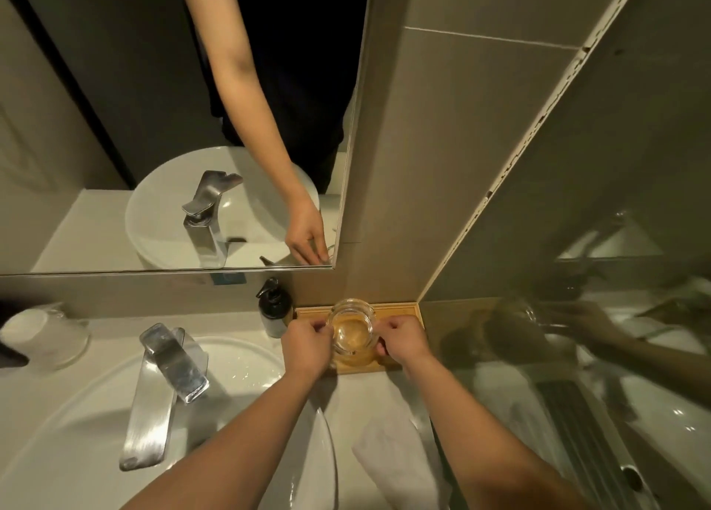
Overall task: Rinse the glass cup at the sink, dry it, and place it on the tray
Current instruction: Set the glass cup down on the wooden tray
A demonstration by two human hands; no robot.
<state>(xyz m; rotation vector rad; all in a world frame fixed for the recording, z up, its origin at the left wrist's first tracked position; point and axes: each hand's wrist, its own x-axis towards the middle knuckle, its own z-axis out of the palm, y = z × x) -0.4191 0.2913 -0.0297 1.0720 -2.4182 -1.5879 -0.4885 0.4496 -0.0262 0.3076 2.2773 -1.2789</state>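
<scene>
I see both hands, left hand (306,346) & right hand (404,340), fingers closed on opp. sides of the glass cup (352,330), upright over the wooden tray (404,309), w/ soap bottle (274,309) just left of the tray.

Dim bathroom: grey tiled wall (461,144), mirror (115,86), white countertop (369,394).
</scene>
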